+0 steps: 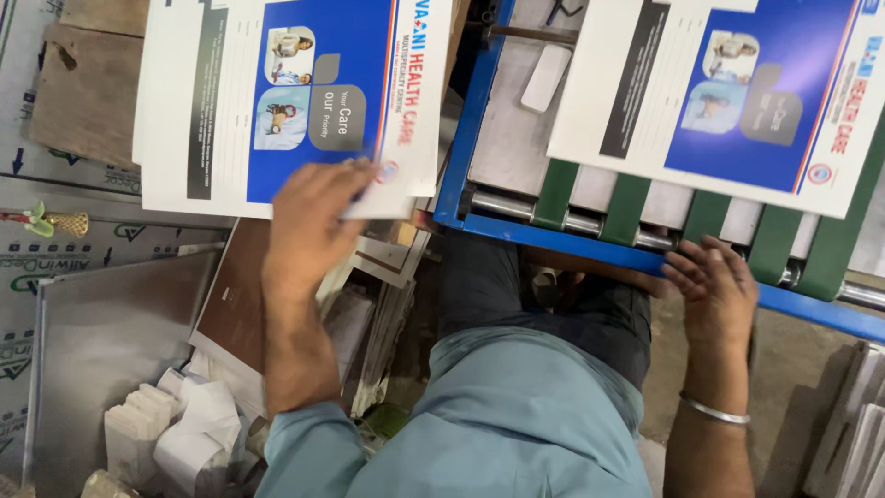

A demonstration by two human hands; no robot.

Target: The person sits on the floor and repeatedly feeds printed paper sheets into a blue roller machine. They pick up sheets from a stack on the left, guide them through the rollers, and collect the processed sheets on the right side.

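My left hand (309, 226) rests palm down on the near edge of a stack of printed sheets (286, 92), white with a large blue panel and small photos, at the upper left. Its fingers press on the top sheet's corner. My right hand (714, 290) lies on the blue metal front rail (553, 238) of a machine table, fingers curled over the edge, holding nothing. A metal bangle (714, 412) circles that wrist. A second printed sheet (728, 92) of the same kind lies on the green conveyor belts (627, 198) just beyond my right hand.
Steel rollers (502, 205) run under the green belts. A wooden board (88, 78) sits at the far left. Below it are a grey metal tray (101, 323), white paper rolls (198, 424) and a brown board (235, 300). Stacked boards (853, 433) stand at the lower right.
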